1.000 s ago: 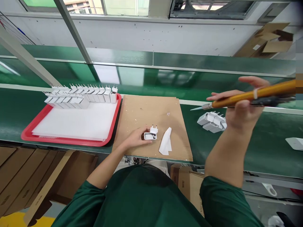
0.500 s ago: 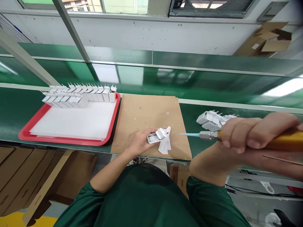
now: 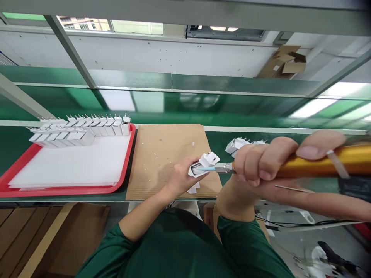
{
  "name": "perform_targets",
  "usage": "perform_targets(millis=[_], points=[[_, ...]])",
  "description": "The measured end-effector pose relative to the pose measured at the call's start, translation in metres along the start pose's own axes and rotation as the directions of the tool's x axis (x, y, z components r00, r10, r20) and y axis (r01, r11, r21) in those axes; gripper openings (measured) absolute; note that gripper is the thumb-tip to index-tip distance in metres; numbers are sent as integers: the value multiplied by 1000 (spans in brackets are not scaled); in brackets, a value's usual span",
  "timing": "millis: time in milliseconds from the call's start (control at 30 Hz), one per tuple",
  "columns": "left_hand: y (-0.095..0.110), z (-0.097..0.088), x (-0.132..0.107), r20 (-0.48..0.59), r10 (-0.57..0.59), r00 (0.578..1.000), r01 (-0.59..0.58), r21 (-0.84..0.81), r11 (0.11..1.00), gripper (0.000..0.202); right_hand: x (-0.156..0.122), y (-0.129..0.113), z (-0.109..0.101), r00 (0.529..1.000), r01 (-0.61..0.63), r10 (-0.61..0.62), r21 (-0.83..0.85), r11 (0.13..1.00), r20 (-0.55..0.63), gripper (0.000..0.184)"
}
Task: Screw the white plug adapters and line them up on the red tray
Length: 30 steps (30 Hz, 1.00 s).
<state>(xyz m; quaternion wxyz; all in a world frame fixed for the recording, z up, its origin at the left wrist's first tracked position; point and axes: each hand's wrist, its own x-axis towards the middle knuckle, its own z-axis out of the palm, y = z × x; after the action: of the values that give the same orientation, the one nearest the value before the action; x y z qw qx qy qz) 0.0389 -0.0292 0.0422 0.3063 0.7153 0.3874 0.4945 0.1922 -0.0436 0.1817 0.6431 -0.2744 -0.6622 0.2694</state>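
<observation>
My left hand [image 3: 181, 177] grips a white charger plug housing [image 3: 204, 164], lifted a little above the brown cardboard mat [image 3: 165, 154] with its open side turned to the right. My right hand [image 3: 269, 162] is wrapped around an orange-handled tool [image 3: 319, 164]. The tool's thin blue tip [image 3: 207, 168] points left and reaches into the housing's opening. A white scrap of paper [image 3: 193, 189] lies on the mat just under the housing.
A red tray [image 3: 58, 190] with a white sheet and rows of several white plugs [image 3: 78, 129] sits to the left. A small pile of plugs [image 3: 239, 144] lies on the green belt [image 3: 220, 135] right of the mat. Cardboard boxes stand under the bench.
My right hand swung the tool down from up high and moved it left until its tip met the housing. My left hand lifted the housing off the mat and tilted it toward the tool.
</observation>
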Motion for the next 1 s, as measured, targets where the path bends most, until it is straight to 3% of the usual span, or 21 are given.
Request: perform_targets(millis=[67, 167, 367, 533, 667, 800, 1000], points=[[4, 1, 0, -34, 64, 997, -64, -11, 998, 41, 1, -1, 4, 987, 152, -141, 152, 977, -76, 55], [9, 2, 1, -70, 168, 983, -169, -12, 985, 38, 3, -3, 10, 980, 188, -166, 226, 956, -113, 53], [16, 5, 5, -110, 244, 964, -253, -74, 965, 38, -1, 0, 8, 977, 211, -206, 91, 973, -64, 50], [16, 7, 3, -75, 200, 977, -206, -82, 975, 40, -5, 4, 2, 976, 210, -208, 22, 977, -64, 47], [16, 7, 2, -98, 220, 971, -229, -91, 969, 40, -7, 2, -1, 980, 198, -198, 23, 980, 5, 46], [16, 7, 2, -109, 230, 967, -240, -86, 967, 39, -7, -1, 0, 981, 193, -191, 58, 979, -33, 45], [17, 6, 0, -119, 246, 962, -255, -64, 965, 38, -5, -4, 0, 982, 187, -188, 70, 980, 8, 40]])
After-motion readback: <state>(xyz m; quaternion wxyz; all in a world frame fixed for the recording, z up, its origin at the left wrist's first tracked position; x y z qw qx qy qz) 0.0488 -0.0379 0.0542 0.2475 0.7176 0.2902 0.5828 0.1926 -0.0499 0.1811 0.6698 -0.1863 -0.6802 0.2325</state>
